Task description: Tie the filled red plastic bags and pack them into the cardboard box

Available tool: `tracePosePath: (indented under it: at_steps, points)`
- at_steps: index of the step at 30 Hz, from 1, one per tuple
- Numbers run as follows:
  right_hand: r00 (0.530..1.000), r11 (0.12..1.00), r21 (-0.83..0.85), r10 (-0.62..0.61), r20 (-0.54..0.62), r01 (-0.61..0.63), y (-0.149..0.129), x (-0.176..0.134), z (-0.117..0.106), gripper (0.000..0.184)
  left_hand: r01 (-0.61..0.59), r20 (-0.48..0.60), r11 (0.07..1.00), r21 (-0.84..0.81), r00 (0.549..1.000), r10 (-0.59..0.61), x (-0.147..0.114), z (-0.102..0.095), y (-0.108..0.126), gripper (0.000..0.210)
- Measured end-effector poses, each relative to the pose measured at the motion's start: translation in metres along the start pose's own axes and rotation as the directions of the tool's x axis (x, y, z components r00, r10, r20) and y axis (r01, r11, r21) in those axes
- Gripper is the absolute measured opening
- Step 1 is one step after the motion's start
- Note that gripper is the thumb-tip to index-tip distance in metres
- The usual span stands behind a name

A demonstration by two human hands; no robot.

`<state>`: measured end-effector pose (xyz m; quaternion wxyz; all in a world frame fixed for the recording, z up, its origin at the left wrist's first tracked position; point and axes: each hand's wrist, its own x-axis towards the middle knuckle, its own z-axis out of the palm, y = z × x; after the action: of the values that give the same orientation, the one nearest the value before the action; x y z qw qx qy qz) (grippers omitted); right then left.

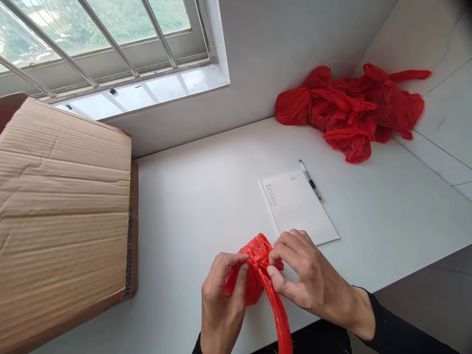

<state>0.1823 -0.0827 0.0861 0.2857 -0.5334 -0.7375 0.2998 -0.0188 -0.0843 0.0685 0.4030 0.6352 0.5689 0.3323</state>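
Observation:
A small red plastic bag (254, 290), knotted at its top, sits near the table's front edge. One long twisted handle trails from the knot down toward my body. On the knot's left side, my left hand (225, 287) pinches the plastic between thumb and fingers. From the right, my right hand (304, 268) grips the plastic at the knot with bent fingers and thumb. What the bag contains is hidden.
An open cardboard box (66, 206) stands at the left. Beyond my hands lie a sheet of paper (300, 211) with handwriting and a pen (310, 181). Several crumpled red plastic bags (350, 108) are heaped at the back right, against the wall. A barred window (110, 39) is above.

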Motion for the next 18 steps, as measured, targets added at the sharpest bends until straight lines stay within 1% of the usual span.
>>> tracePosePath:
  at_steps: [2, 4, 6, 8, 10, 12, 14, 16, 17, 18]
  points:
    - [0.998, 0.995, 0.084, 0.047, 0.041, -0.051, 0.000, -0.001, -0.007, 0.012, 0.003, 0.017, 1.000, 0.011, 1.000, -0.003, 0.001, -0.004, -0.001, 0.007]
    - [0.990, 0.973, 0.197, 0.108, 0.087, -0.123, 0.001, -0.002, -0.017, 0.013, 0.036, 0.007, 0.999, 0.008, 0.999, -0.036, 0.002, -0.009, -0.003, 0.007]
    - [0.973, 0.914, 0.340, 0.182, 0.146, -0.222, 0.003, -0.002, -0.028, 0.016, 0.068, -0.039, 0.998, 0.018, 0.997, -0.067, 0.003, -0.016, -0.006, 0.008]
    - [0.952, 0.830, 0.471, 0.227, 0.205, -0.299, 0.006, -0.001, -0.038, 0.021, 0.064, -0.083, 0.997, 0.045, 0.995, -0.060, 0.003, -0.022, -0.009, 0.007]
    - [0.939, 0.760, 0.556, 0.225, 0.261, -0.337, 0.009, 0.002, -0.041, 0.024, 0.033, -0.082, 0.997, 0.065, 0.996, -0.028, 0.003, -0.024, -0.010, 0.006]
    - [0.935, 0.730, 0.590, 0.219, 0.278, -0.347, 0.011, 0.006, -0.037, 0.026, 0.013, -0.048, 0.999, 0.037, 0.999, -0.012, 0.002, -0.023, -0.008, 0.006]
    - [0.939, 0.765, 0.548, 0.231, 0.257, -0.338, 0.011, 0.010, -0.028, 0.023, 0.034, -0.001, 0.997, -0.064, 0.999, -0.034, 0.001, -0.018, -0.005, 0.007]
    - [0.951, 0.831, 0.473, 0.208, 0.228, -0.295, 0.009, 0.012, -0.016, 0.025, 0.041, 0.039, 0.986, -0.160, 0.999, -0.036, 0.001, -0.012, -0.002, 0.009]
    - [0.959, 0.859, 0.439, 0.180, 0.220, -0.262, 0.008, 0.013, -0.011, 0.022, 0.025, 0.043, 0.984, -0.175, 0.999, -0.018, 0.001, -0.010, -0.001, 0.011]
    - [0.965, 0.878, 0.419, 0.153, 0.212, -0.232, 0.008, 0.014, -0.007, 0.016, -0.009, 0.031, 0.987, -0.161, 0.999, 0.014, 0.001, -0.009, 0.000, 0.012]
